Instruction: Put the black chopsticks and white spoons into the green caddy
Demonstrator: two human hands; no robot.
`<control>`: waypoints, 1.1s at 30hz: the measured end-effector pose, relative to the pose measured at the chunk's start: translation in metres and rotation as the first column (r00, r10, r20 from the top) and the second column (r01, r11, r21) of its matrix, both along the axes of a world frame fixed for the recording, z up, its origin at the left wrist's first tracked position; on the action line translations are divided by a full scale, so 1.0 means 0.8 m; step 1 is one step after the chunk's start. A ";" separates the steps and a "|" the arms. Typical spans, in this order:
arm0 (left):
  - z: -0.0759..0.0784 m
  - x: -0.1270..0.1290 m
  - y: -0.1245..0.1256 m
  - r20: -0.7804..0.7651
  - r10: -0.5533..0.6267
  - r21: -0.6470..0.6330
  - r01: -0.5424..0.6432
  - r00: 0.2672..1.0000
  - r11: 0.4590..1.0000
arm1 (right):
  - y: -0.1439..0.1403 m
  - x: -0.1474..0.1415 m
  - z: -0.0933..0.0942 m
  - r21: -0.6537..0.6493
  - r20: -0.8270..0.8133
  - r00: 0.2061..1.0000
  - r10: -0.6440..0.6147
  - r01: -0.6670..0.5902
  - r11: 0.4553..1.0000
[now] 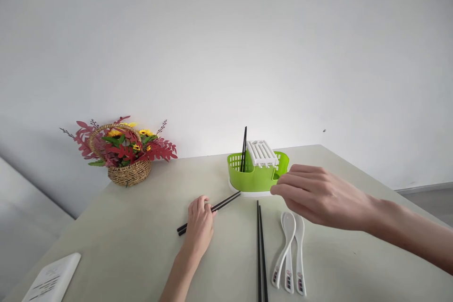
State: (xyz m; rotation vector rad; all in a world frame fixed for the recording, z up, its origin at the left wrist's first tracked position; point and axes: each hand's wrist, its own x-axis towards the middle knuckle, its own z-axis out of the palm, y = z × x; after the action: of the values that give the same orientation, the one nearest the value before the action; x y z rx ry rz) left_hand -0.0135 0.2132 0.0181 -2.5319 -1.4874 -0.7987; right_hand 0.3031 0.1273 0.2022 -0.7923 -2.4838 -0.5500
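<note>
Black chopstick pair (208, 213), flat on table (141, 226), pinched for lifting by left hand (200, 226); right hand (318, 193), fingers loosely together, empty, beside green cutlery holder (255, 174).

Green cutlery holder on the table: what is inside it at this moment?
A pair of black chopsticks stands upright in the left compartment of the green holder. A white slotted insert sits across its top. The walls hide the bottom; the right hand covers the right front edge.
</note>
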 end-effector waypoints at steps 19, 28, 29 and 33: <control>0.063 0.060 -0.044 0.867 0.157 -0.420 0.525 0.472 0.741 | 0.020 -0.035 -0.023 -0.741 -0.281 0.896 -0.343 0.025 0.671; 0.054 0.081 -0.065 0.873 0.194 -0.455 0.605 0.447 0.654 | 0.001 -0.076 -0.026 -0.685 -0.420 0.877 -0.234 -0.137 0.716; 0.055 0.082 -0.067 0.871 0.190 -0.459 0.615 0.452 0.641 | 0.000 -0.076 -0.026 -0.666 -0.414 0.881 -0.229 -0.122 0.736; 0.059 0.084 -0.070 0.879 0.167 -0.451 0.668 0.446 0.592 | -0.002 -0.072 -0.033 -0.640 -0.391 0.892 -0.226 -0.087 0.764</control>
State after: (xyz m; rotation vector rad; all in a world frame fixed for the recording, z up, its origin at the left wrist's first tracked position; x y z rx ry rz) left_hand 0.0536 0.1573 0.0649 -3.2480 -1.9628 -2.2789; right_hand 0.2459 0.1256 0.1761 -1.1178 -2.1811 0.4843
